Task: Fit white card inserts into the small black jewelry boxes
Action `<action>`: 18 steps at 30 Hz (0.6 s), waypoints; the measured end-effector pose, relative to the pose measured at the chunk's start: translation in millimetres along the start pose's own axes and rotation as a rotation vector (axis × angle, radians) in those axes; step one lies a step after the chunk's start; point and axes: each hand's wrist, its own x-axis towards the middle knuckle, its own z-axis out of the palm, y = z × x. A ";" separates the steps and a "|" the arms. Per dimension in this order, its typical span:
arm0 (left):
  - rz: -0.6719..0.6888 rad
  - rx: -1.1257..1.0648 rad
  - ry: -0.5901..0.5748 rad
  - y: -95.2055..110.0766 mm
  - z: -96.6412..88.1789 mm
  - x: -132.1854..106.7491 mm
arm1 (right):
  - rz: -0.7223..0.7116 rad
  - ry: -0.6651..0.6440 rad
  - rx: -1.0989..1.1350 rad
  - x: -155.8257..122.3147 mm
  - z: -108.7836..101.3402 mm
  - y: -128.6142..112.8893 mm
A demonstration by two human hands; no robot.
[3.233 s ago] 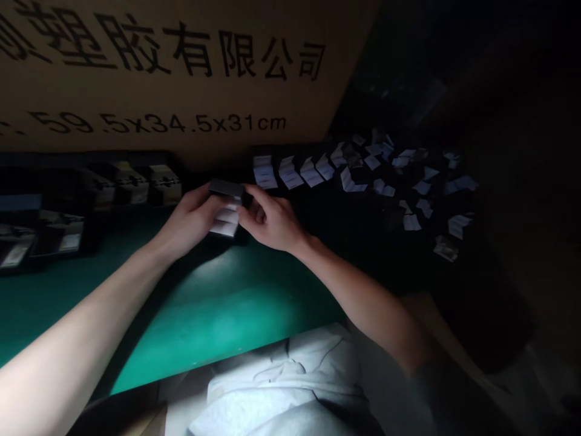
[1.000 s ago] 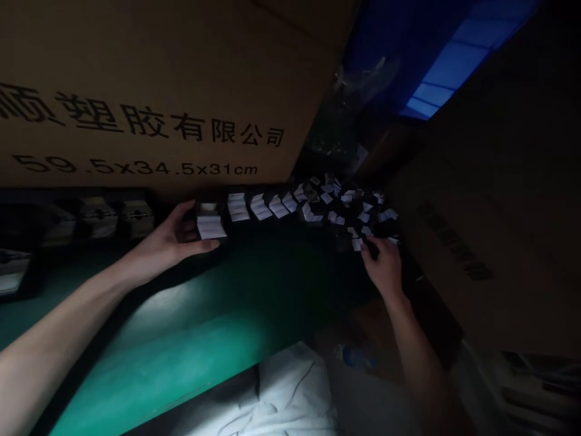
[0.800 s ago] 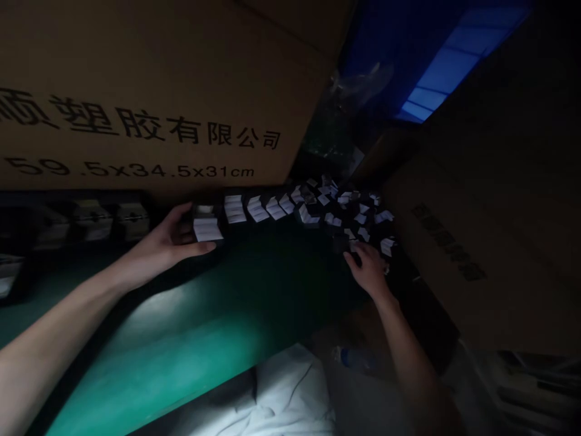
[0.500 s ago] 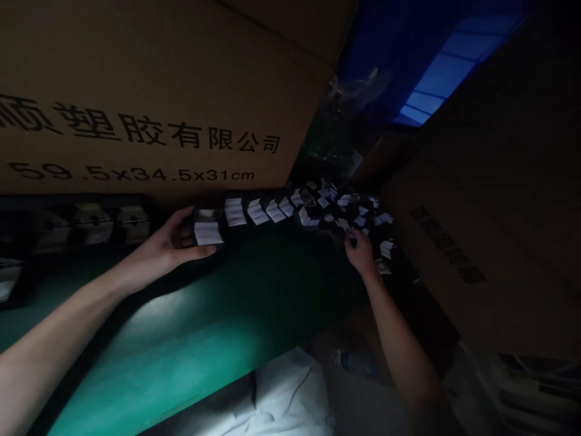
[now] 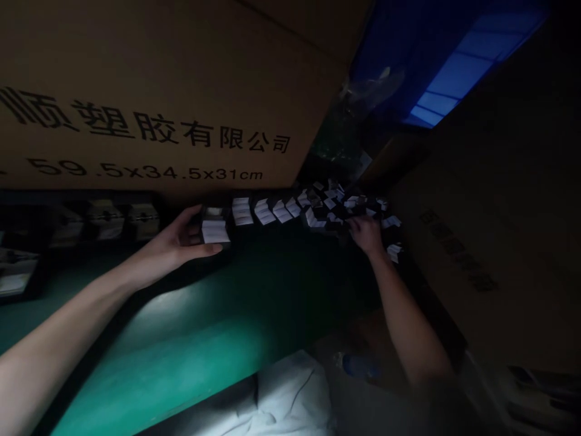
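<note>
Hands [image 5: 184, 237] [image 5: 367, 235], two; black box [image 5: 214, 230], one

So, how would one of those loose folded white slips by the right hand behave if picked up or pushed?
Probably light and floppy: the folded white slip looks like thin paper. Lying loose, its crease partly open, it would likely slide or flip when nudged.

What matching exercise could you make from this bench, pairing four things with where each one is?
Things:
1. left hand
2. right hand
3. printed cardboard carton
4. white cloth

Places:
A. below the near edge of the green bench mat
B. among scattered folded white papers
C. at a black box with white paper on it
D. behind the bench, bearing black Chinese lettering

Pairs: 1-C, 2-B, 3-D, 4-A.
</note>
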 end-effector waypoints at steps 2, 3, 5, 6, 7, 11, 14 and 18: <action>0.001 -0.017 -0.010 -0.6 -0.4 -0.1 | -0.013 0.099 0.013 0.4 -14.6 -20.0; 0.002 -0.028 -0.023 -1.0 -0.9 -0.3 | -0.012 0.165 0.030 -1.4 -20.2 -35.3; 0.001 -0.050 -0.049 -1.8 -1.9 -0.6 | -0.013 0.269 0.106 -8.5 -23.8 -78.2; 0.000 -0.059 -0.058 -2.2 -2.3 -0.7 | 0.004 0.323 0.248 -13.1 -20.6 -105.0; -0.001 -0.066 -0.063 -2.7 -2.6 -0.8 | 0.002 0.305 0.411 -17.9 -13.8 -134.0; 0.034 -0.097 -0.067 -4.4 -1.7 0.1 | -0.092 0.041 0.908 -32.6 41.2 -242.0; 0.069 -0.119 -0.076 -4.2 0.0 0.5 | -0.110 -0.003 0.981 -39.7 82.1 -280.1; 0.114 -0.137 -0.121 -2.7 1.2 0.6 | -0.081 0.062 1.034 -48.4 97.2 -280.9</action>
